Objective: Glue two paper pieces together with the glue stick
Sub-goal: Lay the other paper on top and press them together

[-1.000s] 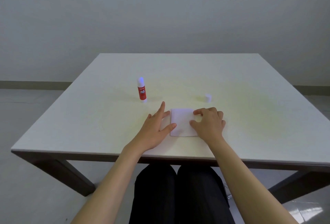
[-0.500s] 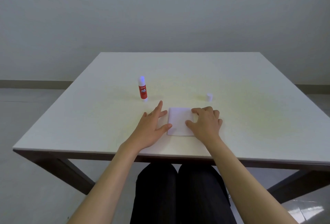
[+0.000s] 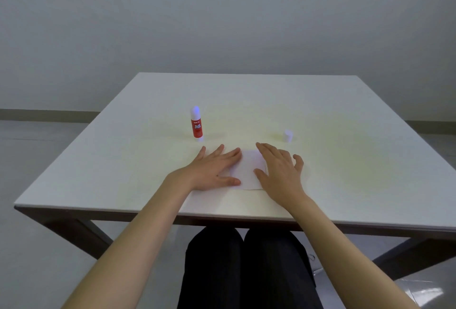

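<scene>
White paper (image 3: 248,170) lies flat on the table near the front edge; I cannot tell its two pieces apart. My left hand (image 3: 212,169) rests flat on its left side, fingers spread. My right hand (image 3: 280,170) lies flat on its right side, fingers apart. Neither hand grips anything. The red glue stick (image 3: 197,125) stands upright and uncapped, behind my left hand. Its small white cap (image 3: 287,135) sits on the table behind my right hand.
The pale table (image 3: 345,160) has dark legs and a front edge close to my lap. A grey floor and a plain wall surround it.
Both hands have flattened and spread. My left hand slid right onto the paper. My right hand's curled fingers have stretched out over the paper's right side.
</scene>
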### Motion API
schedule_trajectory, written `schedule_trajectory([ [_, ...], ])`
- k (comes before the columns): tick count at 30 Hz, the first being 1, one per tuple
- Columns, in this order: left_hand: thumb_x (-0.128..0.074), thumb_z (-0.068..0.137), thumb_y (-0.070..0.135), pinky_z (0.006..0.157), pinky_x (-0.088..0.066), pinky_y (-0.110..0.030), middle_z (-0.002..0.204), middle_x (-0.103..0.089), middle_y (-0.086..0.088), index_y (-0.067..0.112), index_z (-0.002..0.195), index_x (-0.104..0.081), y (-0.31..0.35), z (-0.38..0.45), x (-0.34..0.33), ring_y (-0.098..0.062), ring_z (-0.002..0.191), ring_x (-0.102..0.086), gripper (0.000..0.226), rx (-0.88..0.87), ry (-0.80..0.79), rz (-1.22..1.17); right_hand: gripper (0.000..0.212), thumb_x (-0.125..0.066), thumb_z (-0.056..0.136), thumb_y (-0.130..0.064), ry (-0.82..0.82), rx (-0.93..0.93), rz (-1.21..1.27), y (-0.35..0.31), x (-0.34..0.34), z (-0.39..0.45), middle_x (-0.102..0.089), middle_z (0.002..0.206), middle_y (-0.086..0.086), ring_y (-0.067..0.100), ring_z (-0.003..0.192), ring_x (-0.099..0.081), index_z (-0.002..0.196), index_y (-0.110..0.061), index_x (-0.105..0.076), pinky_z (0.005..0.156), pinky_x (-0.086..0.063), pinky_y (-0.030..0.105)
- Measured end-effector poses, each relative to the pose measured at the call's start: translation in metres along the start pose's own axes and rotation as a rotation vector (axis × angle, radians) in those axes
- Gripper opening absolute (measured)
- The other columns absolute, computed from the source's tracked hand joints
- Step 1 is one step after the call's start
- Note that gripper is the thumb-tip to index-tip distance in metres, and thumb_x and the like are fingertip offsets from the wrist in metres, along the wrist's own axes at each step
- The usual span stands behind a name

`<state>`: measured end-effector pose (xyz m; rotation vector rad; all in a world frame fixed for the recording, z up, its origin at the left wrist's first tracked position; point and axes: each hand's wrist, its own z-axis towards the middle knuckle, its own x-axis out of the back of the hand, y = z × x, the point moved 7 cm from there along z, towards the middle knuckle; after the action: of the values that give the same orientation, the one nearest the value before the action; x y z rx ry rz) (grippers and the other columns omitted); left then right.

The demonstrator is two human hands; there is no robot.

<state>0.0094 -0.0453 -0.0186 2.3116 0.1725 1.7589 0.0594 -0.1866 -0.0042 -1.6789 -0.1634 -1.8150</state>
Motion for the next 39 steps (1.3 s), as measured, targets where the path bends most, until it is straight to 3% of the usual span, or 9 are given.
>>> schedule_trajectory([
  [5,-0.039,0.089,0.061,0.116,0.014,-0.049,0.157,0.012,0.018,0.032,0.149,0.005,-0.004,-0.002,-0.004,-0.011,0.144,0.017,0.08,0.006,-0.029,-0.031,0.047,-0.03,0.1,-0.032,-0.057,0.057,-0.014,0.001,0.004,-0.014,-0.024,0.156,-0.016,0.017,0.145,-0.015,0.147,-0.032,-0.025,0.114,0.001,0.049],
  [11,-0.037,0.089,0.062,0.115,0.014,-0.05,0.157,0.018,0.016,0.03,0.148,0.012,-0.003,-0.003,-0.005,-0.011,0.143,0.021,0.083,0.012,-0.069,-0.006,0.068,0.0,0.088,-0.063,-0.263,0.215,-0.16,-0.012,-0.021,-0.039,0.005,0.159,-0.019,0.025,0.145,0.021,0.149,-0.034,0.004,0.102,0.03,0.055],
  [13,-0.036,0.088,0.063,0.115,0.015,-0.05,0.156,0.019,0.017,0.03,0.148,0.012,-0.003,-0.003,-0.005,-0.011,0.143,0.022,0.084,0.017,-0.084,-0.006,0.075,0.006,0.082,-0.066,-0.272,0.202,-0.221,-0.009,-0.025,-0.029,0.007,0.159,-0.019,0.026,0.144,0.024,0.149,-0.033,0.005,0.1,0.031,0.056],
  [19,-0.038,0.088,0.063,0.115,0.016,-0.05,0.156,0.019,0.017,0.031,0.148,0.013,-0.002,-0.003,-0.004,-0.011,0.143,0.023,0.085,0.02,-0.106,-0.016,0.068,-0.002,0.091,-0.062,-0.338,0.126,-0.289,-0.002,-0.023,0.007,0.011,0.159,-0.016,0.027,0.143,0.025,0.149,-0.029,0.009,0.104,0.026,0.059],
  [23,-0.04,0.087,0.064,0.114,0.018,-0.048,0.155,0.019,0.02,0.033,0.148,0.012,-0.006,-0.004,-0.006,-0.007,0.141,0.025,0.087,0.008,-0.089,-0.082,0.086,0.01,0.075,-0.074,-0.248,0.271,-0.219,-0.022,-0.027,-0.038,0.011,0.159,-0.016,0.022,0.141,0.03,0.149,-0.029,0.009,0.096,0.038,0.053],
  [26,-0.041,0.088,0.062,0.113,0.02,-0.047,0.155,0.019,0.02,0.033,0.147,0.014,-0.006,-0.002,-0.006,-0.007,0.141,0.026,0.086,0.008,-0.096,-0.075,0.089,0.012,0.072,-0.079,-0.27,0.324,-0.179,-0.027,-0.03,-0.056,0.011,0.158,-0.019,0.016,0.137,0.036,0.148,-0.034,0.008,0.093,0.043,0.048],
  [32,-0.042,0.089,0.059,0.113,0.02,-0.048,0.156,0.019,0.019,0.032,0.148,0.012,-0.002,-0.005,-0.004,-0.008,0.141,0.026,0.084,0.016,-0.105,-0.096,0.074,-0.005,0.087,-0.069,-0.369,0.126,-0.243,0.0,-0.018,-0.01,0.016,0.158,-0.016,0.024,0.143,0.025,0.149,-0.032,0.012,0.108,0.024,0.059],
  [36,-0.043,0.088,0.059,0.114,0.02,-0.047,0.156,0.018,0.02,0.032,0.148,0.011,-0.001,-0.005,-0.004,-0.008,0.141,0.026,0.085,0.014,-0.099,-0.11,0.089,-0.002,0.079,-0.076,-0.321,0.172,-0.219,-0.011,-0.02,-0.027,0.017,0.159,-0.009,0.023,0.143,0.026,0.15,-0.023,0.012,0.106,0.028,0.056],
  [39,-0.044,0.089,0.057,0.113,0.02,-0.048,0.156,0.019,0.019,0.031,0.148,0.012,-0.002,-0.005,-0.004,-0.008,0.141,0.026,0.085,0.012,-0.1,-0.11,0.098,0.007,0.07,-0.083,-0.272,0.264,-0.177,-0.019,-0.023,-0.064,0.019,0.158,-0.011,0.017,0.141,0.031,0.149,-0.025,0.012,0.101,0.036,0.05],
])
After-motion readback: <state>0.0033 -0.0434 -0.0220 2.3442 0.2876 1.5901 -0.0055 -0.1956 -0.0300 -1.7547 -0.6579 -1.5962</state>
